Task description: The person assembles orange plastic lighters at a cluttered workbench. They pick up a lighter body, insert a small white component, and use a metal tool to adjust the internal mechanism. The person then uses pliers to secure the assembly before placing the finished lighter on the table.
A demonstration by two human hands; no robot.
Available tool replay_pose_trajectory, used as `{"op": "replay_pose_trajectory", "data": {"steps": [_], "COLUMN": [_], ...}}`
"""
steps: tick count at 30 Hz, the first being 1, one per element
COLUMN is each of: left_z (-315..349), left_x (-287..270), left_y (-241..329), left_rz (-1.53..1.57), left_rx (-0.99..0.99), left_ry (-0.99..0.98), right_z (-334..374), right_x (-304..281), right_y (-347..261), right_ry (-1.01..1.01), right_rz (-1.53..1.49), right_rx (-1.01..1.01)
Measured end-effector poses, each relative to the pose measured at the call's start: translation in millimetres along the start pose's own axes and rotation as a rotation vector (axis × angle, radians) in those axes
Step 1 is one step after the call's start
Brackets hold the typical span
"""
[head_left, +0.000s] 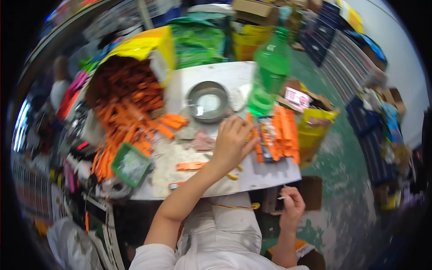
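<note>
My left hand (233,140) reaches over the table, thumb apart from its bent fingers. Its fingertips are at the left edge of a row of orange strips (284,135), which lie side by side on a dark, printed item. Low at the right, beyond the table's front edge, my right hand (291,206) is closed in a pinch on a small thin white piece (282,197), too blurred to name. Left of my left forearm lies a single orange strip (191,166) on the worn table top (216,69). A round metal bowl (207,101) stands just beyond my left hand.
A yellow sack (158,42) spills a heap of orange strips (130,112) at the left. Before it sits a green tray (130,164) with clear bits. A green bottle (270,67) stands upright behind the row. A yellow bag (315,130) and an open carton (312,191) flank the table's right.
</note>
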State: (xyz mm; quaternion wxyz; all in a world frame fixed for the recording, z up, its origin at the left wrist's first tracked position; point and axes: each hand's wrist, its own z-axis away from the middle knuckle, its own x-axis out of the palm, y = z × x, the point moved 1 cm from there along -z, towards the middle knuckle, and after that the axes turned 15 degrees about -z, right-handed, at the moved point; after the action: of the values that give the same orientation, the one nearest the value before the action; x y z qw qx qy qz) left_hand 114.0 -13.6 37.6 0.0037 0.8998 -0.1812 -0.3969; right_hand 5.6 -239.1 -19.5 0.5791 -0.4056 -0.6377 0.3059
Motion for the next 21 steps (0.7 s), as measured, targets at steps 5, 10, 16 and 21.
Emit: {"op": "replay_pose_trajectory", "data": {"steps": [5,10,16,21], "left_z": [62.3,130.1,158.2,153.9], "left_x": [-85.2,-178.0,-209.5,-194.9], "left_y": [-80.1,-165.9,-194.7,-193.5], "left_rz": [-0.209,-0.601,-0.705,-0.594], "left_rx": [-0.142,-0.383,-0.437,-0.355], "left_ry": [0.035,-0.031,-0.218,-0.245], "right_z": [-1.8,-4.0,-1.5,12.4], "right_x": [-6.2,18.4,72.4,101.8], "right_y": [17.2,23.7,37.0,42.1], "right_ry": [0.02,-0.091,-0.219,-0.318], "right_rz": [-0.004,0.0,0.042,0.083], "right_rx": [0.054,0.115,0.137,0.167]}}
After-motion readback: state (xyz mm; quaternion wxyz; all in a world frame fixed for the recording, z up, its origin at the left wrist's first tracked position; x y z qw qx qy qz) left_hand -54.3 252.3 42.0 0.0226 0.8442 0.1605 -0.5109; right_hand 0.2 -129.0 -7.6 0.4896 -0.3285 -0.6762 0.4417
